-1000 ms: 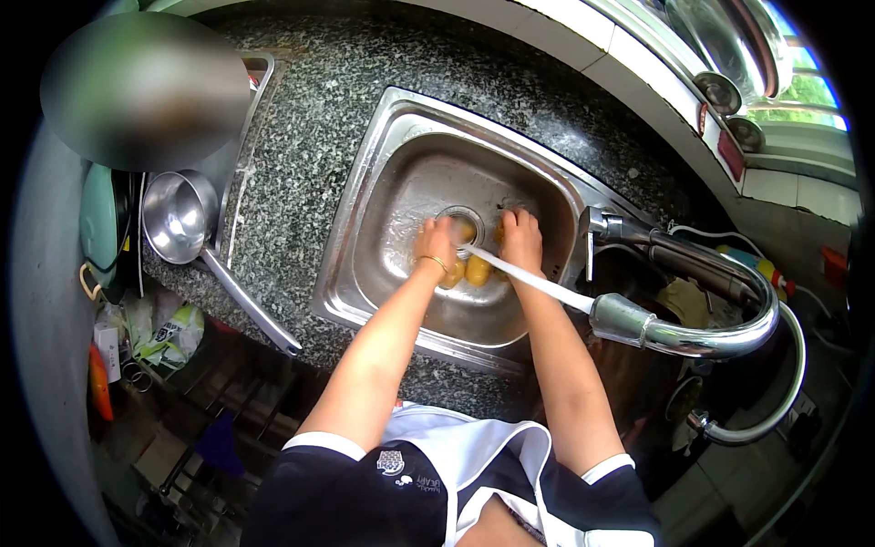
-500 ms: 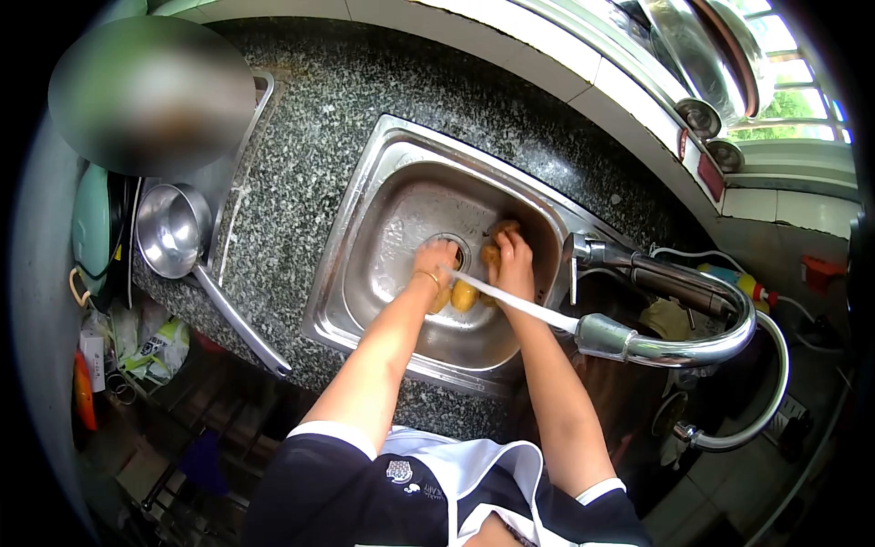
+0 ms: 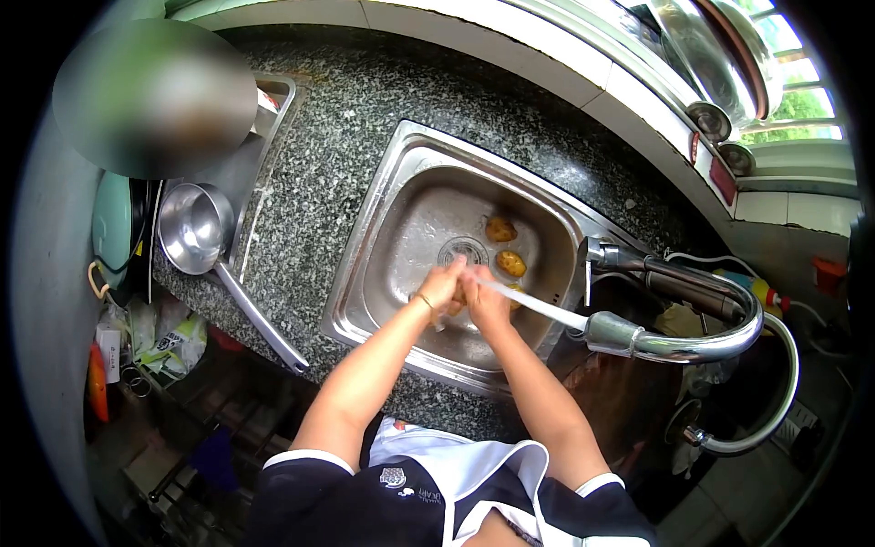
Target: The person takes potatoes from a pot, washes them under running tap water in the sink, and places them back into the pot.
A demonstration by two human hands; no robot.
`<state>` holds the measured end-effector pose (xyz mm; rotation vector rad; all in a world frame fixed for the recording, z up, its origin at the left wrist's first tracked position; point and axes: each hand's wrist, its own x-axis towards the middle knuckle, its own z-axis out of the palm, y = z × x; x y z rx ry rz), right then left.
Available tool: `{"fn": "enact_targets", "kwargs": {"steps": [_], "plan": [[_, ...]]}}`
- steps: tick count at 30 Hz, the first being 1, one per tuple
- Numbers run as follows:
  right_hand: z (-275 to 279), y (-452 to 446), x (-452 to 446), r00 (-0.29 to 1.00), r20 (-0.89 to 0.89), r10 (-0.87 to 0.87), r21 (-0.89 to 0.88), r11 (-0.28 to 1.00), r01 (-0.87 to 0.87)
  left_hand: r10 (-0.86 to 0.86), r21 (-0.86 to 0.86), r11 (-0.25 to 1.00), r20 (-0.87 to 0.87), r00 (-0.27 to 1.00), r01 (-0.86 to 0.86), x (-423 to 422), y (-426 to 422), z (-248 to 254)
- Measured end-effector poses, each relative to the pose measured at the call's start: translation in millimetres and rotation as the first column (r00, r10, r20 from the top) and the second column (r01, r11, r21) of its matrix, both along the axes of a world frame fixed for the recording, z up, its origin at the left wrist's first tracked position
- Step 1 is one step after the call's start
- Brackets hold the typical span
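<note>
Under the water stream, my left hand and my right hand are pressed together over the steel sink. Both hands have curled fingers, and whatever lies between them is hidden. A yellow-brown potato rests on the sink floor beyond my right hand. Closer to that hand lies a second potato, and part of a third potato shows beside my right wrist. Just past my fingertips is the round drain.
A chrome faucet arches in from the right, its spout low beside my right forearm. On the left, a long-handled steel ladle lies with its handle across the granite counter. Metal basins stand by the window.
My hands have come together under the stream; my right hand has moved left, away from the potatoes at the sink's right side. Those potatoes now lie uncovered.
</note>
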<state>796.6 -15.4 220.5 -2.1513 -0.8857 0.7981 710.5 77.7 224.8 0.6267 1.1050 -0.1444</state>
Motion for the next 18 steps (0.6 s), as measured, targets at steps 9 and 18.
{"fn": "enact_targets", "kwargs": {"steps": [9,18], "plan": [[-36.3,-4.3,6.9,0.959,-0.278,-0.055,0.052,0.996,0.072,-0.43,0.724,0.372,-0.421,0.799,0.581,-3.3,-19.5,-15.6],[-24.2,4.7,59.3,0.983,0.062,-0.172,-0.054,0.983,0.175,-0.404,0.749,0.258,-0.49,0.772,0.61,6.8,-26.6,-36.4]]}}
